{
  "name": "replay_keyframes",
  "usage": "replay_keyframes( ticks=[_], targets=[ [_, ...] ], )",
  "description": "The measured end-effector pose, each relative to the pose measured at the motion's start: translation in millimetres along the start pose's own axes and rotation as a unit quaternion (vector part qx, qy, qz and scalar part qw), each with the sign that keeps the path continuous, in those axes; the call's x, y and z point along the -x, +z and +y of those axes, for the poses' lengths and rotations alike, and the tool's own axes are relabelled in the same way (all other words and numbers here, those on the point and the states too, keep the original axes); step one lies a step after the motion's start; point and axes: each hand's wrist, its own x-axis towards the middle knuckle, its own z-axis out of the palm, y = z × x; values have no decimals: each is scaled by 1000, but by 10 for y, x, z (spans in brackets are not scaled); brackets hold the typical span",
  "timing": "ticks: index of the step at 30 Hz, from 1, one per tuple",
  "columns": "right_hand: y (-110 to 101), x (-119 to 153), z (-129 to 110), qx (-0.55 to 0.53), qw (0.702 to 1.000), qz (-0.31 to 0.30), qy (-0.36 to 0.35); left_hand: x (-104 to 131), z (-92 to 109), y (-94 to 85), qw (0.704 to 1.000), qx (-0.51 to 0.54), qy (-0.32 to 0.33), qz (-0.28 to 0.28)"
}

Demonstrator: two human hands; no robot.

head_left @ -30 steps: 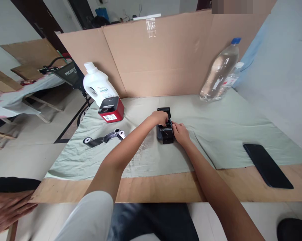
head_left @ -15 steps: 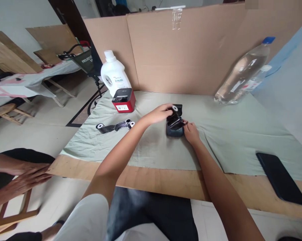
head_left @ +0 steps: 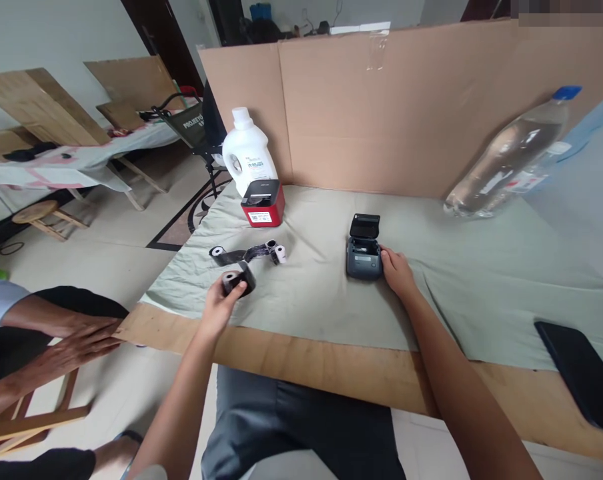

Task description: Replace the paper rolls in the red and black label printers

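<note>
In my left hand (head_left: 219,303) is a black roll with a white core (head_left: 240,280), raised over the cloth's front left part. My fingers and thumb are closed round it. A small dark portable printer (head_left: 364,264) sits on the cloth at the middle, its lid (head_left: 365,226) tipped up and the bay uncovered. My right hand (head_left: 397,272) grips the printer's right side, some fingers hidden behind it. Just beyond my left hand lies a length of black film (head_left: 249,253) with small white-cored rolls at its ends.
A red and black box (head_left: 263,205) stands before a white detergent bottle (head_left: 251,152) at the back left. Clear plastic bottles (head_left: 514,157) lean at the right. A dark phone (head_left: 579,373) lies front right. Cardboard (head_left: 381,127) walls the back. Another person's hands (head_left: 86,343) rest at the left corner.
My left hand has lifted the black roll out of the printer and carried it left toward me. The printer's bay now shows. My right hand stays at the printer's side.
</note>
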Motion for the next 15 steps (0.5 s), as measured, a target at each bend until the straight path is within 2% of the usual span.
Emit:
replay_keyframes(
  ticks=[3,6,10,15],
  targets=[
    [11,-11,21,3,1000,3,-2,16,-27,-286,994,-104,9,42],
    [29,-25,52,4,1000,10,-11,54,-27,-395,976,-205,2,67],
    [43,-33,71,3,1000,20,-20,80,-102,-320,977,-197,-20,78],
    [36,-30,64,-1,999,28,-31,-39,-220,-101,989,-145,7,29]
  ],
)
